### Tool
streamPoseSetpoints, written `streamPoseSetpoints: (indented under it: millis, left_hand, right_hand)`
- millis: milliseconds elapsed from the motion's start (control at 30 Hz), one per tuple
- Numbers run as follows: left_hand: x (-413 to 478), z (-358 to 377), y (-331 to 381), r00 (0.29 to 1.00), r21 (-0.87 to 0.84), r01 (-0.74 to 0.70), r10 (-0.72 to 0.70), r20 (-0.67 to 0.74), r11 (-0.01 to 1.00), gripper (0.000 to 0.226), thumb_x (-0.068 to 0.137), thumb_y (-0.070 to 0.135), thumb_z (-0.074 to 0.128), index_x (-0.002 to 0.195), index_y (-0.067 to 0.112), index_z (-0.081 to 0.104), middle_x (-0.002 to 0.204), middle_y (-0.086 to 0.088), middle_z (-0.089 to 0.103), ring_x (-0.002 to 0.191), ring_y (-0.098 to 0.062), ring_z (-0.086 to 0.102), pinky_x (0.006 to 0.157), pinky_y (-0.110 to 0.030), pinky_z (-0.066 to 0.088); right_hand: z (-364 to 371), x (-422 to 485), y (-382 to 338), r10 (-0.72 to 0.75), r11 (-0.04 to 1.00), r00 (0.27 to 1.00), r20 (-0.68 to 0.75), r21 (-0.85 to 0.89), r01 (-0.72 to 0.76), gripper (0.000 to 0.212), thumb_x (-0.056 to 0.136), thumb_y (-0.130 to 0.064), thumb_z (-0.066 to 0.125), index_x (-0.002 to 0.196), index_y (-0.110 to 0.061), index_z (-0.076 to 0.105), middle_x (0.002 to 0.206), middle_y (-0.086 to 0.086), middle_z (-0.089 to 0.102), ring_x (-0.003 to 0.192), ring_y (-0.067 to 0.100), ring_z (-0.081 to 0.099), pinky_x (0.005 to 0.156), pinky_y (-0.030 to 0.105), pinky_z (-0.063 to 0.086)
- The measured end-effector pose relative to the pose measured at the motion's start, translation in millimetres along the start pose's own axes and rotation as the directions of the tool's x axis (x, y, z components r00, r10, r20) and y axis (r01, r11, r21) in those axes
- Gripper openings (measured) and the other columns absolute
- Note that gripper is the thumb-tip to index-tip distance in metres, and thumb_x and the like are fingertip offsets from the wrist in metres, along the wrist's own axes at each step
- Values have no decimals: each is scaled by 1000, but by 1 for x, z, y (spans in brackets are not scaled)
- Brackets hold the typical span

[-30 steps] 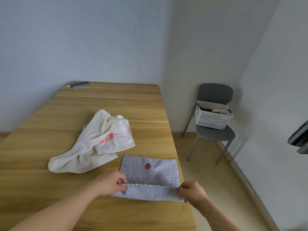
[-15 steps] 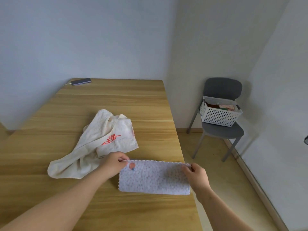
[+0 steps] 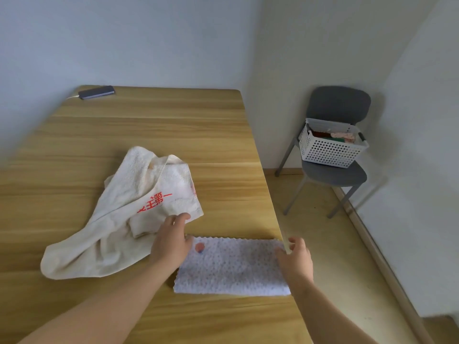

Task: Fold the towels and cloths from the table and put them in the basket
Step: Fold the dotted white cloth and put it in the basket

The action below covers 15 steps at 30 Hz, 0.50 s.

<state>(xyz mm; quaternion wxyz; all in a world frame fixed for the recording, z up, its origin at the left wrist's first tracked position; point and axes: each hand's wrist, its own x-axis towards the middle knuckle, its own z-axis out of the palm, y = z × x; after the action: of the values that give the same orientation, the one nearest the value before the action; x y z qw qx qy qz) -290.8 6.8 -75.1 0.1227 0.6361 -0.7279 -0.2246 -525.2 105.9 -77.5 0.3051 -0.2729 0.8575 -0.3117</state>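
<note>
Far-left corner of the light wooden table (image 3: pixel 149 125), well beyond both hands: dark slab phone (image 3: pixel 96 92), not part of the job.

Left of and beyond the left hand (image 3: pixel 171 242): crumpled white terry towel with red characters (image 3: pixel 111 224). Not folded yet.

The left hand is relaxed with fingers extended and grips nothing. Its fingertips reach over the towel's near corner, and its heel sits at the left end of the cloth. Can't tell if the fingertips touch the towel or hover.

Between the two hands: lilac speckled cloth with scalloped edges (image 3: pixel 231 266), lying flat on the table as a doubled rectangle, its right end at the table edge. One fold looks done. My read: it needs at least one more fold, then the trip to the basket.

The right hand (image 3: pixel 295 261) is at the cloth's far right corner, thumb resting on the fabric, fingers loosely curved past the table edge. It looks released, not clamped.

Well right of and beyond the right hand, off the table: white perforated plastic basket (image 3: pixel 330 150) on the seat of a grey chair (image 3: pixel 337 105). It already holds a few pieces: dark red, green and a pale patterned one. Can't tell the count.

Status: some items binned, one cloth mid-fold, one towel not started.
</note>
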Motion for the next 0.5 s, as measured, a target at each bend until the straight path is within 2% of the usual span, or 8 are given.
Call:
streamPoseSetpoints:
  millis: [33,67,133,200,267,300,367,500]
  left_hand:
    - [-6,3,1,996,60,-63,66,-53,996,33,89,20,58,122,22,51,116,0,51,101,-19,54,74,-27,45]
    - [-14,6,2,990,77,-120,125,-63,990,24,89,22,59,113,23,54,109,3,49,97,-17,53,70,-25,44]
    - [-29,13,5,983,50,-180,177,52,982,10,91,25,57,101,26,54,104,9,45,88,-9,49,64,-20,38]
    - [-43,23,5,956,28,-212,201,215,977,19,92,28,53,112,26,55,127,7,45,104,-8,47,79,-20,42]
    - [-55,28,5,941,63,-222,197,275,973,33,93,31,50,126,30,49,149,11,27,132,-13,32,100,-24,38]
    - [-61,28,5,941,95,-233,200,272,968,37,93,32,49,130,32,46,151,13,23,135,-14,27,103,-25,35]
    - [-71,28,4,942,146,-261,218,255,954,40,93,33,48,133,35,41,146,15,27,132,-12,29,104,-25,34]
    - [-93,25,2,935,139,-268,223,277,953,41,93,33,49,134,36,40,141,15,32,130,-12,30,104,-24,33]
  right_hand:
    - [1,-2,2,-40,996,998,-39,-75,37,41,89,-16,53,129,-16,47,124,8,49,109,24,50,87,34,45]
    - [3,-7,3,-79,988,996,-49,-135,72,38,88,-15,53,126,-18,51,123,7,48,110,24,48,89,34,44]
    - [8,-16,5,-130,971,991,29,-197,133,29,86,-13,51,114,-18,58,111,2,50,99,19,49,82,29,44]
    - [14,-25,10,-159,944,975,153,-266,196,23,85,-14,49,104,-18,62,100,-2,51,94,18,50,79,28,46]
    - [17,-32,19,-207,887,949,237,-363,284,23,86,-17,48,104,-20,62,96,-5,49,99,18,47,84,27,45]
    - [17,-36,24,-225,864,943,247,-396,310,24,87,-19,48,106,-22,62,96,-6,46,99,17,43,85,27,42]
    - [14,-43,32,-237,848,942,238,-423,320,26,88,-20,47,109,-25,62,97,-7,41,94,15,35,84,26,38]
    - [1,-56,44,-206,843,957,204,-460,280,26,87,-22,50,109,-27,62,97,-8,39,93,14,32,80,25,33]
